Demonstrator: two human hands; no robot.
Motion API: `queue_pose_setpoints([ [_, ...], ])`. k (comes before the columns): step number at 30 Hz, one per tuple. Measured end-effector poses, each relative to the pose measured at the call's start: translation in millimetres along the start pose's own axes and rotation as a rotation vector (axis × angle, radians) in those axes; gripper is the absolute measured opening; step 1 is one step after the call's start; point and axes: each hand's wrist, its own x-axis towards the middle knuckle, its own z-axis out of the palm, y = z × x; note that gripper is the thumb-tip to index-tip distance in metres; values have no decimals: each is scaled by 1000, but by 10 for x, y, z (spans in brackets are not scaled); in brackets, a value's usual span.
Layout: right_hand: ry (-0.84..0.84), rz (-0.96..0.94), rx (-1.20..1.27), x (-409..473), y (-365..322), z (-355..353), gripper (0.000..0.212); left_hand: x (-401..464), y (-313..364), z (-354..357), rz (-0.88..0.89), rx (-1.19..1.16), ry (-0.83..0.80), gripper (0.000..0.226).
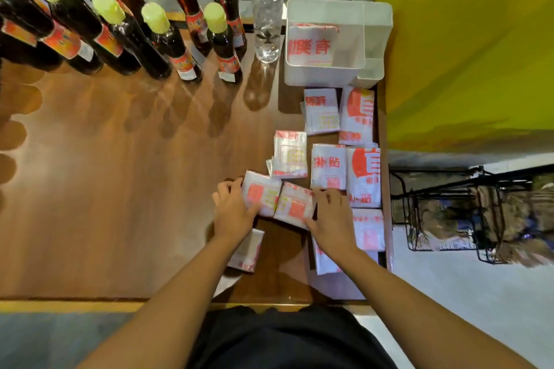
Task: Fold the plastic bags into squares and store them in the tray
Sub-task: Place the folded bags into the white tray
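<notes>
Nearest, the left hand [232, 207] and the right hand [331, 216] each rest with bent fingers on a folded bag: the left bag [260, 195] and the right bag [295, 205], side by side on the table [120, 189]. It seems they grip the edges. Beyond, many folded bags [326, 165] still wait. Farthest, the white tray [325, 39] holds only few bags [311, 45], so much storing remains.

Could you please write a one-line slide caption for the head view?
Left hand and right hand gather two folded bags on the table, near the white tray.
</notes>
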Motion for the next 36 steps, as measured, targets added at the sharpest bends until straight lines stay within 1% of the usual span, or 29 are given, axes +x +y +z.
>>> queue_pose_setpoints([
  [2,9,71,8,-5,10,44,62,-30,-4,32,0,-10,6,65],
  [6,-18,128,-11,58,-30,93,71,-19,10,90,-30,-26,41,61],
  [10,-5,196,71,103,-107,91,63,19,59,158,-125,-64,71,54],
  [14,41,170,184,80,-138,104,55,4,77,212,-149,-147,116,52],
  [18,45,140,309,98,-168,116,47,-16,64,185,-165,-233,144,40],
  [21,40,132,397,125,-182,66,43,11,51,115,-154,-309,114,31],
  [23,36,122,475,146,-186,7,40,20,54,24,-151,-439,67,30],
  [25,29,122,568,163,-194,-83,37,2,90,-104,-156,-582,28,33],
  [26,34,125,625,172,-195,-140,36,-5,112,-175,-147,-616,32,34],
  [31,114,114,876,371,-209,-628,41,154,374,-530,-81,-663,77,37],
  [33,142,83,909,571,-206,-837,43,314,574,-671,-55,-664,69,34],
  [36,187,23,886,943,-226,-1185,45,612,976,-887,-31,-781,3,36],
])
